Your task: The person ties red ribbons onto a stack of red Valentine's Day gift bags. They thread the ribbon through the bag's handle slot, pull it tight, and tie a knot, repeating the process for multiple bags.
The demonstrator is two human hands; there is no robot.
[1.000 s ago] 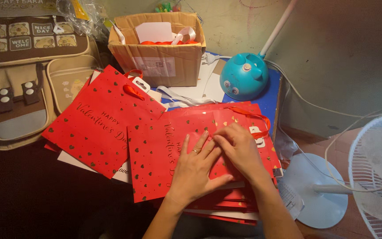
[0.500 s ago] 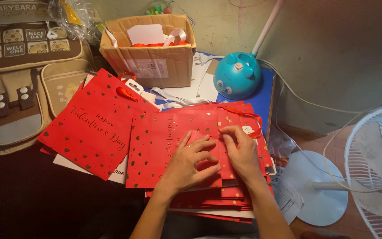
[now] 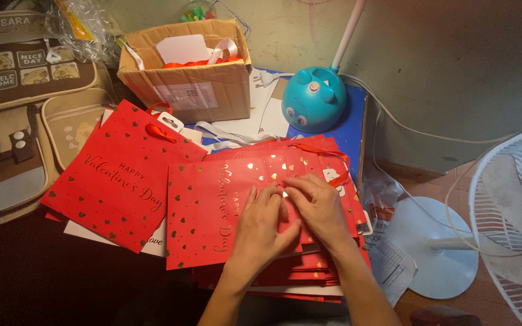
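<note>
A stack of flat red paper gift bags (image 3: 212, 211) with gold hearts lies in front of me. My left hand (image 3: 264, 226) presses flat on the top bag, fingers spread. My right hand (image 3: 318, 208) rests beside it, fingertips touching the top bag near its middle. A second pile of red bags (image 3: 116, 175) lies to the left, tilted, with a red ribbon handle (image 3: 158, 130) at its top. Neither hand lifts anything.
An open cardboard box (image 3: 191, 87) with white cards and ribbons stands at the back. A blue round lamp base (image 3: 314, 99) sits on a blue surface. A brown backpack (image 3: 13, 121) lies at left. A white fan (image 3: 509, 223) and its round base (image 3: 439, 250) stand at right.
Both hands slid slightly toward the top edge of the red bag and drew closer together. The view shifted a little; the bags stayed in place.
</note>
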